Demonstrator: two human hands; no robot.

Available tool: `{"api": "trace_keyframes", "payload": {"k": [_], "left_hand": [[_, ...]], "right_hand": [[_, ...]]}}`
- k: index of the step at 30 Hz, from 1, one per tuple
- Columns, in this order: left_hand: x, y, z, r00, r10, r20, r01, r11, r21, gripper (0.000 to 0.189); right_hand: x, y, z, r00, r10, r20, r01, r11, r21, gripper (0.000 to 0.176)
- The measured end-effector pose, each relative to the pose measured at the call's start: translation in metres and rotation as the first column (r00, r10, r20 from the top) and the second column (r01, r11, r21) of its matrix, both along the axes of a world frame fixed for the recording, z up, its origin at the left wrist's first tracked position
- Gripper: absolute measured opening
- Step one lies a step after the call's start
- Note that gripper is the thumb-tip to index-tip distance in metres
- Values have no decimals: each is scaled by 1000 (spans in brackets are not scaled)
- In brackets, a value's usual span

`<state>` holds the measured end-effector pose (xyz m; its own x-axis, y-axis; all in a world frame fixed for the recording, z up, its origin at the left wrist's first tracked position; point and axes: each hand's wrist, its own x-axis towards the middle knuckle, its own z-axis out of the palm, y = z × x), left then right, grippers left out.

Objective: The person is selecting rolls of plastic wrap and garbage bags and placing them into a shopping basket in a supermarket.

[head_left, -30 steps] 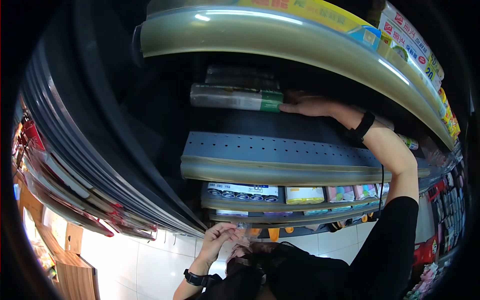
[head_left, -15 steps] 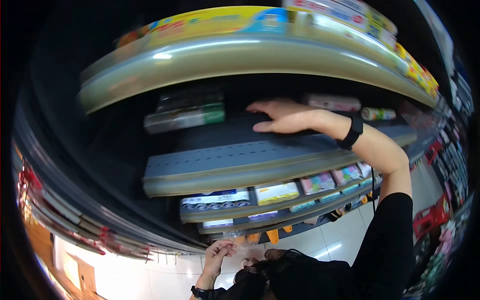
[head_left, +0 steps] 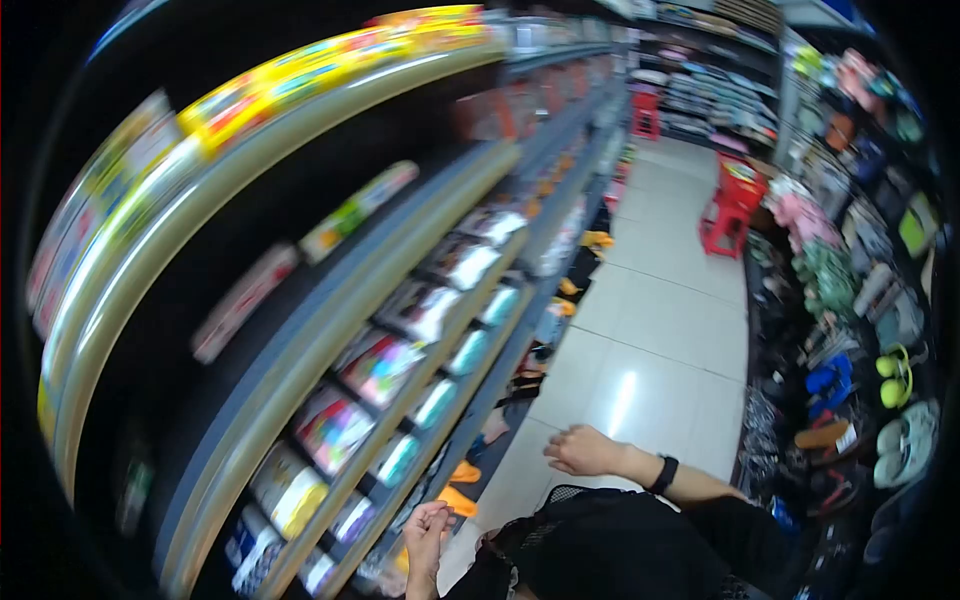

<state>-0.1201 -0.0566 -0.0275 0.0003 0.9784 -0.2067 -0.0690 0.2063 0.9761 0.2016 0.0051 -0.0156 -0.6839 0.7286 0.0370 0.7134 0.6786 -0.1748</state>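
Down at the lower middle, my left hand is raised beside the lowest shelves, its fingers pressed together; anything between them is too small to make out. My right hand, with a black band at the wrist, hangs over the tiled floor, fingers loosely curled, their tips hard to see. Near my left hand lies an orange item at the shelf foot. On the upper shelf to the left are a green and white pack and a pink and white pack, both blurred.
Shelves with packaged goods run along the left. Yellow boxes stand on the top shelf. A red stool stands in the aisle, near racks of slippers on the right. More stocked shelves cross the far end.
The view has swung right along the aisle. My right hand has left the upper shelf and come down over the floor. My left hand stays low, with its fingers together.
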Motion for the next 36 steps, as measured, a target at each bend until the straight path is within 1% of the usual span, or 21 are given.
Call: {"api": "trace_keyframes", "payload": {"k": [1,2,3,5,7,9,11,12,13,15,17,21,23,27,29,30,31,33,34,35,36], "left_hand": [[27,17,-1,999,-45,-10,45,999,-10,15],[55,37,-7,995,-104,5,104,995,-7,16],[85,54,-11,988,-154,5,154,988,-18,16],[146,91,-12,946,-323,12,323,944,-63,16],[207,122,-6,861,-506,-47,503,862,-64,15],[262,151,-8,745,-656,-119,654,754,-61,16],[309,182,-10,676,-721,-153,718,691,-81,16],[331,197,-12,628,-756,-184,755,649,-90,16],[351,212,-13,611,-771,-181,769,632,-95,16],[389,248,-16,600,-791,-119,786,611,-96,16],[424,292,-23,593,-789,-160,791,608,-67,16],[504,387,-25,580,-799,-160,796,597,-98,17],[551,436,-23,561,-815,-148,810,577,-105,18],[667,516,-10,457,-868,-192,876,477,-74,17],[723,542,-10,312,-931,-187,938,333,-92,19],[756,551,-11,246,-953,-176,959,265,-97,22],[786,558,-7,238,-954,-181,959,260,-109,22],[845,573,-1,45,-969,-243,992,72,-105,23],[872,581,-4,42,-969,-244,991,73,-116,23],[900,591,-10,3,-964,-267,996,27,-87,24],[925,599,-16,-37,-956,-290,998,-20,-59,25]], "right_hand": [[38,-15,-13,998,-59,-8,59,998,-2,24],[72,-29,-20,961,-265,-75,261,964,-61,25],[102,-40,-25,883,-454,-123,438,889,-135,25],[151,-48,-18,803,-589,-91,572,804,-161,25],[192,-48,-19,719,-693,-59,675,716,-180,26],[223,-39,-27,683,-711,-170,705,702,-102,23],[244,-19,-23,657,-737,-160,723,676,-145,24],[255,-6,-22,667,-714,-214,694,699,-172,24],[266,8,-22,673,-690,-268,663,723,-197,23],[293,41,-21,663,-691,-289,667,720,-190,23],[326,76,-20,661,-689,-298,676,719,-164,24],[409,145,-23,634,-747,-198,735,662,-144,26],[452,171,-19,573,-815,-84,791,577,-206,27],[532,212,-17,467,-884,-16,861,459,-219,29],[561,221,-19,304,-950,-71,893,311,-324,33],[582,220,-32,255,-962,-97,899,273,-342,35],[601,220,-43,249,-963,-102,896,269,-353,35],[637,218,-64,76,-996,36,890,52,-452,37],[658,217,-76,47,-992,118,887,-13,-462,39],[679,216,-88,21,-979,201,882,-77,-466,40],[701,213,-96,23,-980,199,876,-76,-475,40]]}}
